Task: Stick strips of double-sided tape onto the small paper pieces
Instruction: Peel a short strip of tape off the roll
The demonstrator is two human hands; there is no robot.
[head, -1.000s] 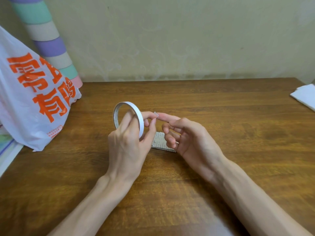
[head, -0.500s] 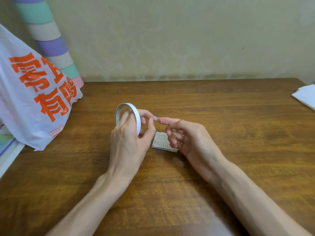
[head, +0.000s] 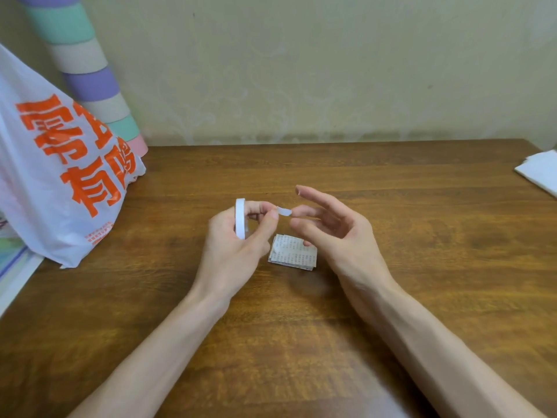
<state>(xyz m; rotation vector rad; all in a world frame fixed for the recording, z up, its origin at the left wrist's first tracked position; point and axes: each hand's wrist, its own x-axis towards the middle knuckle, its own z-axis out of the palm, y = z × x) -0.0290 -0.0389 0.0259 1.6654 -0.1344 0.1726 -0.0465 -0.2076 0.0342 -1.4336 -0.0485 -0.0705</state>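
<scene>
Orange Chinese characters on bag (head: 36, 212); tape roll (head: 240, 218) in left hand (head: 232, 251).

Two slender bare forearms; left hand (head: 229, 251) and right hand (head: 340, 233) bare; long slim fingers (head: 316, 200)

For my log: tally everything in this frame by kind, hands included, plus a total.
Hands: 2 (left hand, right hand)
Tape roll: 1
Tape strip: 1
Stack of printed paper pieces: 1
Plastic bag: 1
Striped tube: 1
White paper at right edge: 1
Flat coloured item at left edge: 1
Table: 1
Total: 10
</scene>
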